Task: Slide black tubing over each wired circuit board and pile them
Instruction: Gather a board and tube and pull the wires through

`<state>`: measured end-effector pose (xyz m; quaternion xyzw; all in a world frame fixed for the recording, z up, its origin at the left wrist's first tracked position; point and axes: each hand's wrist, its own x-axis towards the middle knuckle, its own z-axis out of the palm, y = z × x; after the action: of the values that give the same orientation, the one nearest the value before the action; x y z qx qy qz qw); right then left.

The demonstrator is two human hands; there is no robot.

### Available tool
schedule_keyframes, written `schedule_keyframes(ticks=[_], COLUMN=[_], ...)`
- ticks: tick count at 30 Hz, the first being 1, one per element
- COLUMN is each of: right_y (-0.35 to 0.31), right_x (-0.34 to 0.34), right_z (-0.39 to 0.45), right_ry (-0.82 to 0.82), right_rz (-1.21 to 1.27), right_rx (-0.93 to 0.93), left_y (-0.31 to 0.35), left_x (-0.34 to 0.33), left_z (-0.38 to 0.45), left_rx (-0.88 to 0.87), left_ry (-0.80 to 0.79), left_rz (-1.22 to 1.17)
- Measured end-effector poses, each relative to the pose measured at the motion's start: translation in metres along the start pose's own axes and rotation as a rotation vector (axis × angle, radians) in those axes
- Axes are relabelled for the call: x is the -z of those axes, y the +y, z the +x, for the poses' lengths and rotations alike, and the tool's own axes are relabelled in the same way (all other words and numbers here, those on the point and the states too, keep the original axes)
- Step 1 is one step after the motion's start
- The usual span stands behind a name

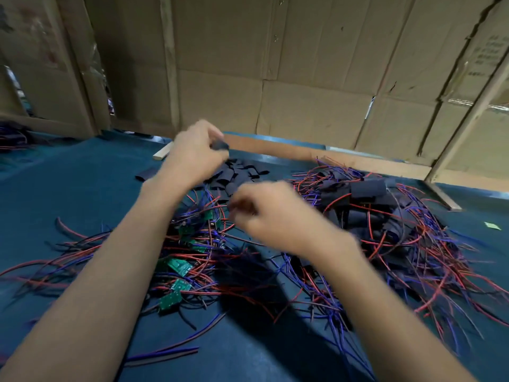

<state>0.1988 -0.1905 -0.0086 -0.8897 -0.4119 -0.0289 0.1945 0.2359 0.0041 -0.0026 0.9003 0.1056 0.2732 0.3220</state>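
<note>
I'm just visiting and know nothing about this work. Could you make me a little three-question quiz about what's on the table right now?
1. True or false: the bare green boards lie nearer the person than the heap of loose black tubes.
2. Which hand holds a black tube piece? A) left hand B) right hand C) neither
3. Fill in: the pile of boards already covered in black lies on the ___ side of the blue table.

Key: 1 true; 2 A, pinched at the fingertips, while the right hand is too blurred to tell what it holds; 3 right.
</note>
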Motion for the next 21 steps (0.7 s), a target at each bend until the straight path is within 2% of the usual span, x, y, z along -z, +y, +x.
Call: schedule_keyframes(ticks=[3,6,8,10,11,12,14,17,19,21], right_y=[-0.017,-0.015,-0.015,-0.022,-0.028,-0.036,-0.049,-0.055,-0.053,-0.049], right_x=[-0.045,-0.049,-0.044,-0.045,-0.047,-0.051,-0.066,-0.088,-0.086,-0.078], right_z=[0.002,0.002,0.0,-0.003,-0.005,-0.006,-0.01,-0.014,-0.014,-0.012], right_ry=[-0.177,-0.212,-0.163,0.037,0.125,0.14,0.051,-0.009,0.001,-0.04], right_rz=[-0.032,-0.081,-0.195,-0.29,-0.236,-0.145,-0.017,-0.075,-0.042,0.022], right_rx=[0.082,0.061,0.037,0.12,0.183,0.237,0.296,0.172,0.116,0.053], left_y=[0.017,0.029,0.037,0.04,0.041,0.043,0.047,0.053,0.053,0.054], left_x=[0.024,0.032,0.03,0.026,0.024,0.022,0.015,0.007,0.004,0.004], left_z=[0.001,0.0,-0.002,-0.003,-0.004,-0.006,-0.013,-0.025,-0.028,-0.029], left_rx=[-0.025,0.023,0.072,0.072,0.059,0.052,0.048,-0.021,-0.134,-0.189], left_ry=[0.163,0.171,0.109,0.048,-0.003,-0.076,-0.273,-0.495,-0.525,-0.481], left_rz=[-0.16,-0.377,-0.522,-0.503,-0.461,-0.413,-0.33,-0.204,-0.127,-0.205])
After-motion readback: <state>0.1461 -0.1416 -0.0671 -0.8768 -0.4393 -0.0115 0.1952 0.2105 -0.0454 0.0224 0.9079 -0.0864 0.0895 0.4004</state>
